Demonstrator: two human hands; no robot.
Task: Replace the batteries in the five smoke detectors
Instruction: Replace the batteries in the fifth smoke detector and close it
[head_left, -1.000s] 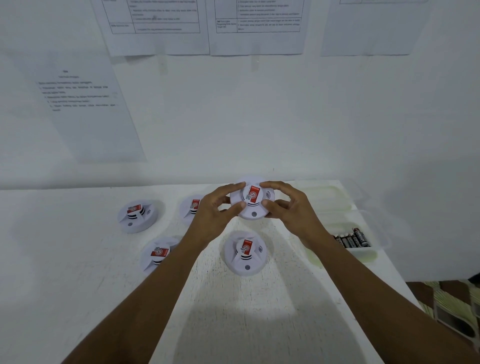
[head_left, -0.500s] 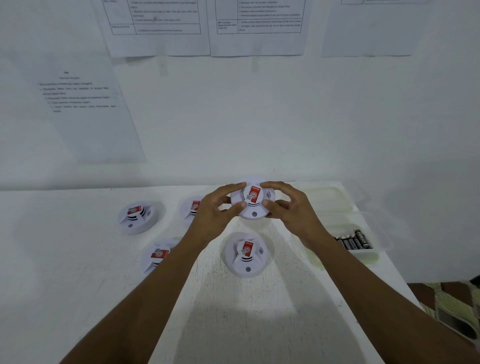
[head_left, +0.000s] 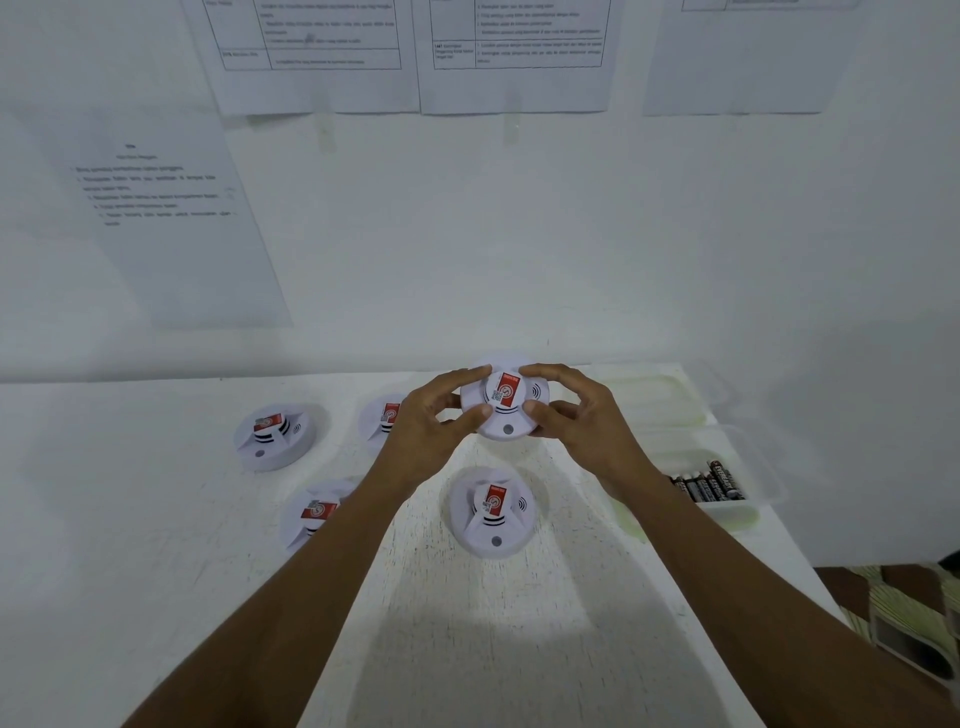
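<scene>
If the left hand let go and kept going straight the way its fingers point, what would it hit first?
The left hand points right, across the held detector, so it would likely meet that detector, then the right hand gripping its other side. Depth is hard to judge from this single view.

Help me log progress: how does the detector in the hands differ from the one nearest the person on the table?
The held detector is gripped at its rim by the left hand and right hand; the near detector lies untouched on the table. The held one sits farther from the person, toward the wall. Both are white, closed, face up, with red stickers.
</scene>
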